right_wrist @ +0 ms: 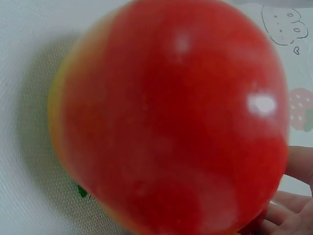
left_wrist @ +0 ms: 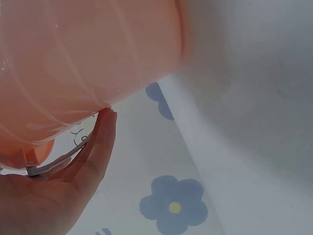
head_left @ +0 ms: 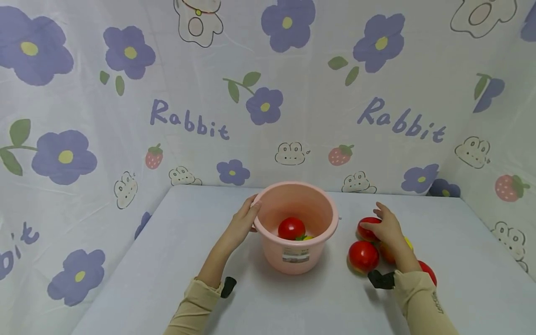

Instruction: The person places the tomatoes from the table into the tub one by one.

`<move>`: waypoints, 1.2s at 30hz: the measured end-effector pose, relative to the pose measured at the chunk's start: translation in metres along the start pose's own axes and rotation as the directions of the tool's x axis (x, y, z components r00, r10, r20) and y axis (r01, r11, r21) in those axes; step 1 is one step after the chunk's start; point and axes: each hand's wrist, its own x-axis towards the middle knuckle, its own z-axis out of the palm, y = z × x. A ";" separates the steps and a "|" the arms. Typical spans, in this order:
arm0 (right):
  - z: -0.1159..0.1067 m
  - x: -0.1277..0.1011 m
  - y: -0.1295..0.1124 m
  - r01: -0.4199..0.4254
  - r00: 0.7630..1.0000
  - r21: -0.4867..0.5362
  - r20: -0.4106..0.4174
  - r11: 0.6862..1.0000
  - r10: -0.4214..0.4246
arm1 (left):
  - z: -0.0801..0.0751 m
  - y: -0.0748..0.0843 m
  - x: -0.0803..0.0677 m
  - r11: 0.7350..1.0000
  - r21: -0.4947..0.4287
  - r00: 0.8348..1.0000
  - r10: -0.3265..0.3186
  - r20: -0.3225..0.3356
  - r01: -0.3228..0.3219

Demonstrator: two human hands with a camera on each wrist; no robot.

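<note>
A pink plastic bucket point(head_left: 320, 211) stands mid-table with a red fruit point(head_left: 291, 228) and a bit of yellow fruit point(head_left: 308, 237) inside. My left hand point(head_left: 246, 219) rests against its left wall at the rim. The left wrist view shows straight fingers point(left_wrist: 103, 132) lying on the bucket wall point(left_wrist: 88, 54). My right hand point(head_left: 387, 227) hovers over a cluster of red fruits right of the bucket, fingers relaxed, thumb touching the far red fruit point(head_left: 365, 231). A nearer red fruit point(head_left: 363, 256) fills the right wrist view point(right_wrist: 171, 122), where fingertips point(right_wrist: 299, 165) show at the lower right.
Another fruit with a yellow patch point(head_left: 408, 243) lies partly under my right hand, and one more red fruit point(head_left: 429, 271) sits behind my right sleeve. The pale table point(head_left: 167, 260) is walled by a flower-and-rabbit printed cloth point(head_left: 268, 107) at the back and sides.
</note>
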 end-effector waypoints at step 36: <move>-0.016 -0.016 -0.042 0.132 0.983 0.174 -0.148 0.976 -0.107 | 0.004 -0.026 0.016 1.000 -0.003 1.000 0.004 -0.029 -0.004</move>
